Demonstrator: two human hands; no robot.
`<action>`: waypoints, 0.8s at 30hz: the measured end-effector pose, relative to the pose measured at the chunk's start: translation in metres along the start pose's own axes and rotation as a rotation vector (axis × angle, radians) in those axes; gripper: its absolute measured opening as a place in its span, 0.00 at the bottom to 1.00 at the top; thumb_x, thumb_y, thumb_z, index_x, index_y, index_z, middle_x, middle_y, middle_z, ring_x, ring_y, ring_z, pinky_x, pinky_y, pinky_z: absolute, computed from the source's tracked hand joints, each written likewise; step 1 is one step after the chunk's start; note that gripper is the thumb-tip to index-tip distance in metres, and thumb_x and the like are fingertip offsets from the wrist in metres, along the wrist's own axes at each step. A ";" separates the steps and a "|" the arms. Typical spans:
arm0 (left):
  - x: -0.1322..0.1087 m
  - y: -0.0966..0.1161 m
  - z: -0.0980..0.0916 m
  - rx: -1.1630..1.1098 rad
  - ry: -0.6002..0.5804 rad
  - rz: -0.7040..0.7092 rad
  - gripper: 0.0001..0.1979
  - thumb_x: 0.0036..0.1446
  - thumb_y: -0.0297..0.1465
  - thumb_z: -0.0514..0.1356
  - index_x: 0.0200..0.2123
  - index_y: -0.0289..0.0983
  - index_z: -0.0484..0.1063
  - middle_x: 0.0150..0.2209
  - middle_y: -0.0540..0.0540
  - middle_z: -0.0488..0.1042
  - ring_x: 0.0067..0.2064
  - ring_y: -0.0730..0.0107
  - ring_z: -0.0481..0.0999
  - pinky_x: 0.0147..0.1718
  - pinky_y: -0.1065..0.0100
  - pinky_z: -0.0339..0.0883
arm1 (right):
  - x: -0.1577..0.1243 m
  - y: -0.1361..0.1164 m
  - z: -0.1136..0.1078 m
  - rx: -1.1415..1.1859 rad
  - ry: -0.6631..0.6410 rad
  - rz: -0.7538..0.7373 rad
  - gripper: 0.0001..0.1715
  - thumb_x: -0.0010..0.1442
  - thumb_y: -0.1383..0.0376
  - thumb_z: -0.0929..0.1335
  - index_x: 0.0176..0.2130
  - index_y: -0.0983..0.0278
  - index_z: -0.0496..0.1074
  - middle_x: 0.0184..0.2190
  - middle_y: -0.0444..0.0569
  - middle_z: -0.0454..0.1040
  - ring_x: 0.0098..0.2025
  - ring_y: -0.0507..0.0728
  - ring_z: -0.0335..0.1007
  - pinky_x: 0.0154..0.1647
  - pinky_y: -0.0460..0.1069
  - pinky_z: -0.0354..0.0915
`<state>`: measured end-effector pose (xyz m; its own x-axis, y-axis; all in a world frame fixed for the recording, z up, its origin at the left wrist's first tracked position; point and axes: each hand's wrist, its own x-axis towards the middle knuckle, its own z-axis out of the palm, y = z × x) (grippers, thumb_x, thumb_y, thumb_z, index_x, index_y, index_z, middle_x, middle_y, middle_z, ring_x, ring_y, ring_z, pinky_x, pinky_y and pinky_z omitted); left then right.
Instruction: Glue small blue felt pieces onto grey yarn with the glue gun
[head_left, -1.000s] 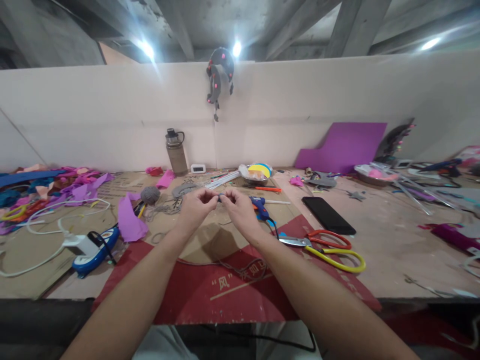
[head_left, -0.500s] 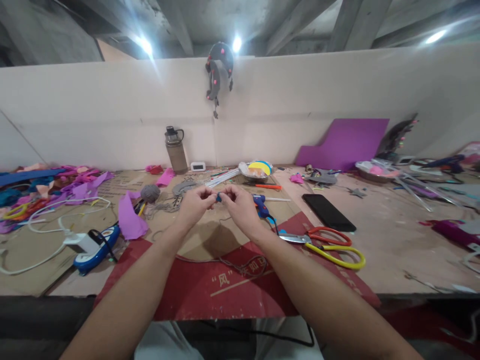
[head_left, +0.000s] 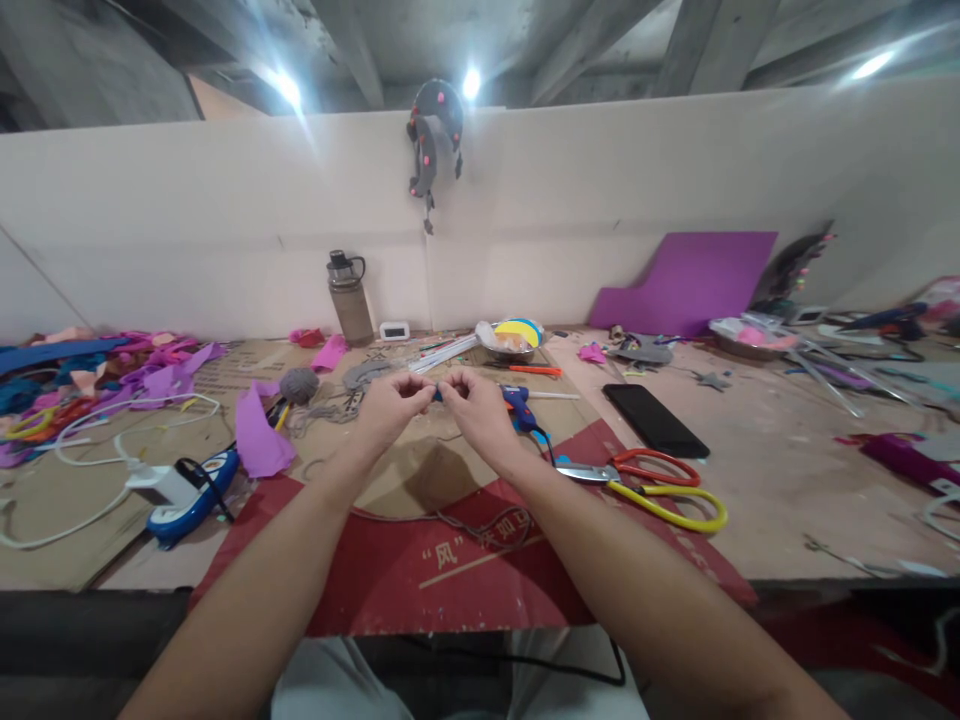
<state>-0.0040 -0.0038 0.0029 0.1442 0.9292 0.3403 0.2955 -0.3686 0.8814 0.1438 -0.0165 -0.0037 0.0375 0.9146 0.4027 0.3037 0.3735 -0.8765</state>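
Fingers [head_left: 417,386] of the left hand [head_left: 390,408] and right hand [head_left: 481,412] pinch a blue bit [head_left: 437,395] in the middle of the frame, over the cardboard [head_left: 420,482]. A glue gun [head_left: 519,405] lies just right of them.

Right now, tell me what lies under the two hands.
Under the left hand and right hand, both pinching a small blue piece, lies brown cardboard in shadow. What sits straight beneath the palms is covered.
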 end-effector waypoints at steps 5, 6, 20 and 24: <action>-0.001 0.000 0.000 0.115 0.061 0.055 0.09 0.49 0.36 0.61 0.26 0.35 0.74 0.21 0.51 0.71 0.23 0.74 0.66 0.25 0.71 0.58 | 0.000 0.001 0.001 0.004 -0.018 -0.036 0.10 0.55 0.60 0.64 0.26 0.63 0.66 0.23 0.43 0.67 0.27 0.51 0.58 0.30 0.47 0.55; -0.001 0.000 -0.001 0.115 0.073 0.053 0.09 0.49 0.36 0.61 0.26 0.35 0.73 0.20 0.51 0.70 0.23 0.75 0.66 0.25 0.72 0.58 | 0.000 0.002 0.001 0.018 -0.032 -0.040 0.10 0.55 0.59 0.64 0.27 0.63 0.67 0.24 0.43 0.67 0.27 0.52 0.59 0.30 0.47 0.55; 0.025 -0.036 -0.039 0.119 0.434 -0.051 0.09 0.47 0.35 0.59 0.25 0.35 0.72 0.18 0.51 0.70 0.19 0.77 0.62 0.19 0.74 0.54 | 0.003 -0.012 -0.011 0.271 -0.215 0.054 0.12 0.52 0.57 0.67 0.27 0.63 0.67 0.20 0.38 0.59 0.23 0.48 0.50 0.25 0.46 0.51; 0.030 -0.044 -0.043 0.020 0.542 -0.124 0.08 0.45 0.34 0.60 0.26 0.34 0.72 0.17 0.52 0.68 0.18 0.77 0.60 0.18 0.74 0.51 | 0.002 -0.040 -0.027 0.409 -0.306 0.135 0.12 0.53 0.57 0.69 0.28 0.63 0.68 0.18 0.36 0.52 0.19 0.46 0.43 0.21 0.45 0.45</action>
<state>-0.0529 0.0416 -0.0116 -0.3978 0.8441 0.3594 0.2980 -0.2516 0.9208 0.1572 -0.0341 0.0392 -0.2479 0.9394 0.2367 -0.0828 0.2229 -0.9713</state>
